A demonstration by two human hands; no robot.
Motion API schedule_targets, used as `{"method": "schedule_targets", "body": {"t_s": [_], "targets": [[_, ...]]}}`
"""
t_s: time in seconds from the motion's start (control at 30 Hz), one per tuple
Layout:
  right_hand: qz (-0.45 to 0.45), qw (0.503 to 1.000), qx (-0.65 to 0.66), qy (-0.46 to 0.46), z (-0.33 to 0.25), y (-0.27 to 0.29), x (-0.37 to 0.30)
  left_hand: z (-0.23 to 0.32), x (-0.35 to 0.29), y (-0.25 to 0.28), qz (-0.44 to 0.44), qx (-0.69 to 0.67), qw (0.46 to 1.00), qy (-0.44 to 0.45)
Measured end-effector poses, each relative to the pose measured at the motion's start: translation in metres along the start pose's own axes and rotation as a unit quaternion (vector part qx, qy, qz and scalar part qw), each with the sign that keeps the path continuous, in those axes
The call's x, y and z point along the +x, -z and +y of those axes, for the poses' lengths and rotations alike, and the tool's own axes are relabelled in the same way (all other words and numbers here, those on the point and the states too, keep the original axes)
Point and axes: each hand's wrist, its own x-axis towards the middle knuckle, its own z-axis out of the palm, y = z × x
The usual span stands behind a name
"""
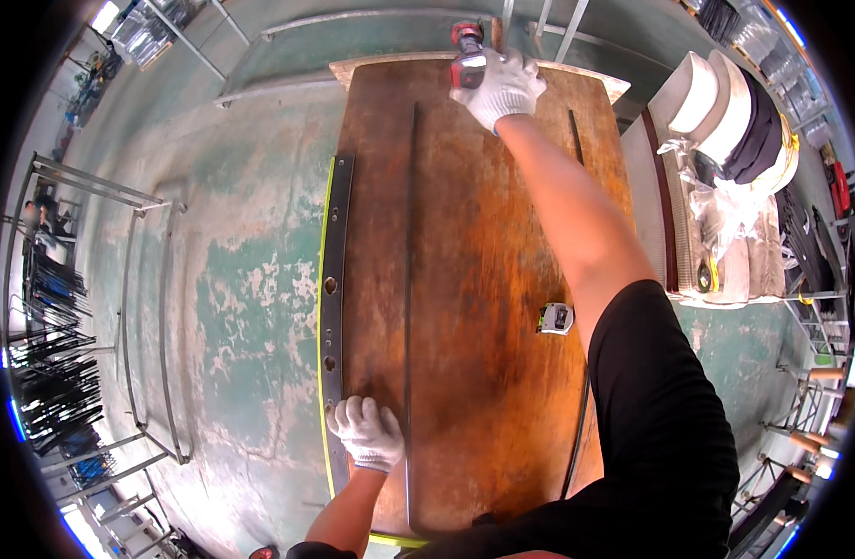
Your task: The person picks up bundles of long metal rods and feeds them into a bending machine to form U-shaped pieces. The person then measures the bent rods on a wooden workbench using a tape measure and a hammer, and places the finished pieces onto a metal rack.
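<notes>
Both of my hands wear white knit gloves. At the far end of the wooden board, my right hand (509, 86) is closed around a red and black cordless power tool (467, 71), probably a drill. That arm is stretched out across the board's right side. Low on the left edge, my left hand (364, 434) has its fingers curled over a flat dark metal bar (332, 312) with several holes in it. Just right of this hand runs a thin dark rod (411, 279), lying lengthwise on the board.
The brown, worn wooden board (483, 242) bears a tape measure (555, 319) and a second thin rod (576, 135) at right. Cushions (716, 98) and plastic wrap stand on a padded seat beyond. Metal frames (148, 326) stand on the green floor at left.
</notes>
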Motion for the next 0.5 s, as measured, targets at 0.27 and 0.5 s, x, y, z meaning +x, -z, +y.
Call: {"method": "schedule_targets", "body": {"t_s": [0.27, 0.5], "targets": [[0.182, 0.960, 0.188, 0.101, 0.054, 0.027, -0.147, 0.003, -0.002, 0.004, 0.022, -0.010, 1.000, 0.005], [-0.032, 0.953, 0.263, -0.147, 0.185, 0.162, -0.510, 0.006, -0.012, 0.013, 0.009, -0.003, 1.000, 0.021]]}}
